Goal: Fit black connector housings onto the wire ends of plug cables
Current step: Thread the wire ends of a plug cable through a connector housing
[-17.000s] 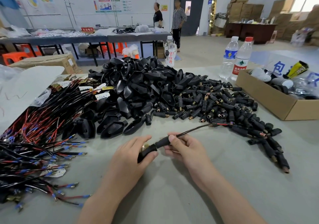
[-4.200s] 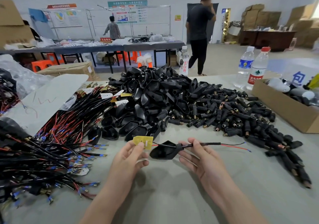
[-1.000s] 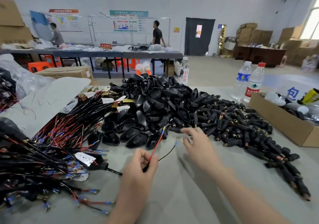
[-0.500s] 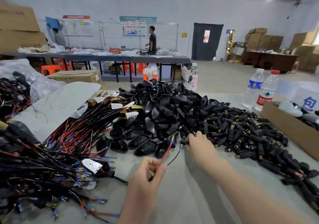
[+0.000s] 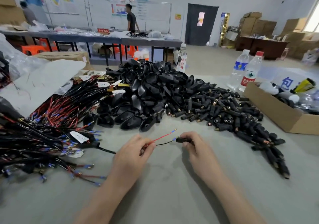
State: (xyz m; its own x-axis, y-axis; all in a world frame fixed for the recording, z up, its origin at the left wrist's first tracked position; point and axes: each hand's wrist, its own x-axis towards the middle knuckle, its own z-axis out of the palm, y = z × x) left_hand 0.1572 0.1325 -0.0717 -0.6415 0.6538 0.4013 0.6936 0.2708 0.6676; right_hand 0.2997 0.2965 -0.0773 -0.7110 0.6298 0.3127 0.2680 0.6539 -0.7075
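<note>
My left hand [image 5: 133, 152] pinches a plug cable where it splits into a red wire [image 5: 163, 135] and a black wire [image 5: 164, 143]. The red wire sticks up to the right with a bare metal tip. My right hand [image 5: 193, 146] grips a small black connector housing [image 5: 183, 139], and the blue-tipped end of the black wire sits at the housing's mouth. The cable's black lead [image 5: 106, 150] runs left into the heap of cables [image 5: 43, 134].
A pile of black plug shells [image 5: 146, 92] lies behind my hands, a pile of small black connector housings [image 5: 229, 113] to the right. A cardboard box [image 5: 274, 111] and two water bottles [image 5: 245, 70] stand far right. A person stands at the far tables.
My right hand has come back from the connector pile holding a housing and brought it to the black wire's tip. My left hand still pinches the cable.
</note>
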